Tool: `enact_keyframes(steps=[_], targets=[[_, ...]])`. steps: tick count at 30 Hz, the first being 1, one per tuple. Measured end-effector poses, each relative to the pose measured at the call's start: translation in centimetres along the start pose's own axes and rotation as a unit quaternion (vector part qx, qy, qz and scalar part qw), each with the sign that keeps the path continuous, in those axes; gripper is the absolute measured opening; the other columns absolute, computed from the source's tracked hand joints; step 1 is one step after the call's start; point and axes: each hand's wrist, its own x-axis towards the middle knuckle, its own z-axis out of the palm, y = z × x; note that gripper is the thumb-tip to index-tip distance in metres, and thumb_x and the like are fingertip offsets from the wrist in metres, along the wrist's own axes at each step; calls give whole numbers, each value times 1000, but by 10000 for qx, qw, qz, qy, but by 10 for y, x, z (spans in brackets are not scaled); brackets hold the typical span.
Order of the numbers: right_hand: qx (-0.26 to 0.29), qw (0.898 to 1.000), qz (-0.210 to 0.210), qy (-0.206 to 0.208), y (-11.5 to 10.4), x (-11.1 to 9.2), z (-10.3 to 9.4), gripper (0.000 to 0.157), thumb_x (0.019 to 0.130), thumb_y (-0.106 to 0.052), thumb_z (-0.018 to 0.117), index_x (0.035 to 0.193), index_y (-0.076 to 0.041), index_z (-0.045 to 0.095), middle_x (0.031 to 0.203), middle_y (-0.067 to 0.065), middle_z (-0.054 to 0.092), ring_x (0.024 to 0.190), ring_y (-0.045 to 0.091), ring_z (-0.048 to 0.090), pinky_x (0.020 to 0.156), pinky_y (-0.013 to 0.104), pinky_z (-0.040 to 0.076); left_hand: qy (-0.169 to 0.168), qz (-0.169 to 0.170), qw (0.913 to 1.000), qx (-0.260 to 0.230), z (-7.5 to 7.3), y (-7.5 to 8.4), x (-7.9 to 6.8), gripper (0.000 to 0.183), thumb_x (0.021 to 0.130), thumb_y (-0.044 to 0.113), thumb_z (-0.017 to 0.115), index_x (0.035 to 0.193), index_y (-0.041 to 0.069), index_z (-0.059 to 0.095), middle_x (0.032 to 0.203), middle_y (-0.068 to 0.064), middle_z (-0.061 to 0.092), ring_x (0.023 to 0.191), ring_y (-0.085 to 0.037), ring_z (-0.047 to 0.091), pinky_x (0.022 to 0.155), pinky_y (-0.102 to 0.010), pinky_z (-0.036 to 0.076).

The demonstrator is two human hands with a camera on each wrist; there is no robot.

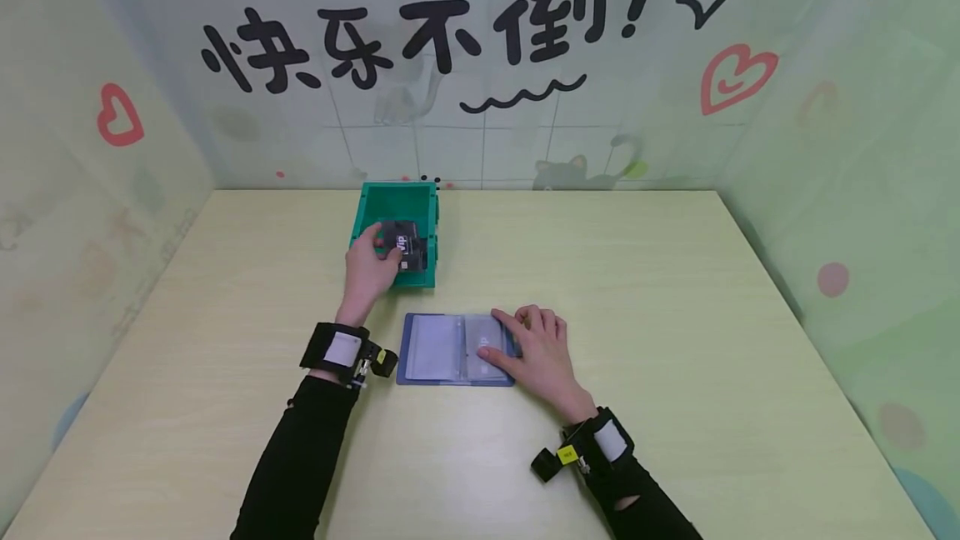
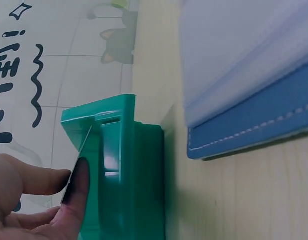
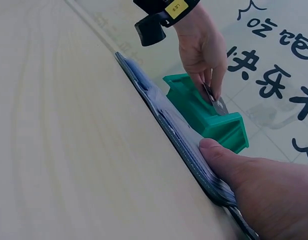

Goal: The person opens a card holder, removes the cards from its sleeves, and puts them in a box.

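A green bin (image 1: 400, 200) stands at the back of the table. My left hand (image 1: 370, 265) reaches over it and pinches a dark card (image 1: 405, 242) with white print between thumb and fingers. In the left wrist view that thin card (image 2: 76, 172) appears edge-on. Nearer to me, a blue card holder (image 1: 435, 348) lies spread on the table, showing clear sleeves. My right hand (image 1: 542, 352) rests on its right side, thumb and index finger extended over the sleeve. The right wrist view shows its thumb (image 3: 211, 145) pressing the stacked sleeves; its other fingers are hidden there.
A pale wooden table (image 1: 637, 290) spreads around the things. Behind it hangs a printed backdrop (image 1: 480, 140) with dark lettering, and patterned sheets stand at both sides. Each wrist carries a strapped black camera (image 1: 384, 362).
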Motion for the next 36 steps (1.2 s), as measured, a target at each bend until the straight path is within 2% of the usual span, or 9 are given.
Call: enact_keyframes(steps=[4, 9, 13, 21, 25, 28, 31, 34, 36], targets=[[18, 10000, 15, -18, -1, 0, 0, 63, 86, -52, 73, 138, -19, 61, 114, 11, 49, 111, 34, 38, 98, 53, 27, 594, 324, 9977, -37, 10, -2, 2, 42, 96, 4, 61, 136, -5, 52, 122, -30, 63, 102, -43, 65, 88, -51, 55], [27, 10000, 28, -40, -2, 0, 0, 64, 86, -53, 72, 139, -18, 61, 115, 11, 49, 110, 34, 38, 98, 53, 27, 765, 592, 9949, 296, 19, -8, 5, 26, 96, 2, 61, 120, -6, 67, 118, -26, 70, 95, -39, 70, 79, -46, 55], [29, 10000, 22, -54, -2, 0, 0, 65, 86, -53, 72, 139, -18, 61, 115, 11, 48, 111, 34, 37, 99, 53, 27, 542, 583, 9952, 570, 21, -9, 5, 28, 98, 0, 56, 122, -7, 67, 123, -27, 69, 99, -40, 68, 79, -46, 52], [5, 10000, -25, -16, -1, 0, 0, 64, 85, -52, 73, 139, -18, 61, 114, 11, 48, 110, 34, 37, 98, 53, 27, -163, 519, 9927, 1072, 22, -6, 1, 36, 99, -3, 47, 133, -10, 59, 137, -30, 59, 127, -44, 57, 99, -55, 50], [2, 10000, -50, -2, -1, 1, 0, 65, 85, -52, 73, 139, -18, 61, 114, 11, 48, 110, 34, 37, 97, 53, 27, -303, 439, 9915, 1186, 23, -6, 1, 39, 97, -5, 45, 134, -9, 58, 138, -29, 59, 118, -42, 62, 83, -46, 53], [-22, 10000, -49, 8, 0, 1, 0, 64, 85, -52, 73, 138, -18, 61, 113, 11, 48, 109, 34, 38, 97, 53, 27, -407, 440, 9897, 1304, 25, -6, 1, 40, 97, -4, 44, 133, -10, 58, 137, -30, 59, 106, -40, 64, 65, -36, 46], [-14, 10000, -23, -13, -1, 1, -1, 64, 85, -52, 73, 138, -18, 61, 113, 11, 48, 109, 34, 38, 97, 53, 27, -449, 576, 9824, 1720, 26, -5, 0, 35, 97, -1, 46, 126, -10, 64, 124, -30, 66, 91, -36, 65, 58, -29, 38], [-29, 10000, 1, -24, -2, 0, -2, 63, 86, -53, 72, 138, -18, 62, 113, 10, 48, 110, 34, 38, 97, 53, 28, -449, 659, 9713, 2241, 27, -4, -1, 26, 98, 5, 47, 98, -7, 71, 90, -25, 67, 77, -34, 59, 60, -33, 38], [9, 10000, 18, -39, -2, 0, -2, 64, 86, -52, 72, 138, -18, 62, 114, 11, 48, 110, 35, 38, 98, 53, 27, -468, 601, 9658, 2478, 27, -2, -2, 30, 100, 9, 47, 78, -1, 65, 73, -17, 58, 76, -35, 56, 68, -41, 43]])
